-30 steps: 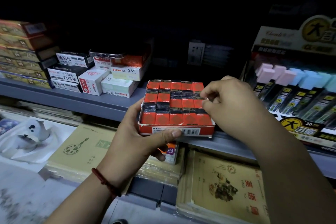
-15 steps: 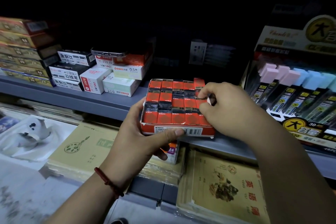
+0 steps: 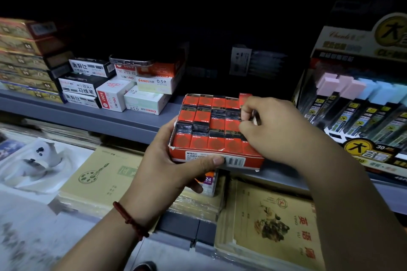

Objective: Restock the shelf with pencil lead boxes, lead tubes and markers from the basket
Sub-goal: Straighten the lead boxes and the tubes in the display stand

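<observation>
The small lead boxes (image 3: 218, 124) packed in the orange carton (image 3: 189, 156) carry "2B" on their dark ends. The carton's front wall reads "M&G" beside a barcode. On the shelf (image 3: 123, 121), a white box (image 3: 154, 84) says "HANSS 0.5" — a second white box (image 3: 143, 103) beneath it says the same, upside down. A red-and-white box (image 3: 112, 97) shows "S207" and "deli". A little box (image 3: 208, 180) under the carton reads "24 COLORS". The display stand (image 3: 363, 154) bears "30" — and the notebook (image 3: 275, 226) "YING YU".

Orange-red tray (image 3: 211, 159), orange-and-black lead boxes (image 3: 199, 116), grey shelf (image 3: 123, 121).
</observation>
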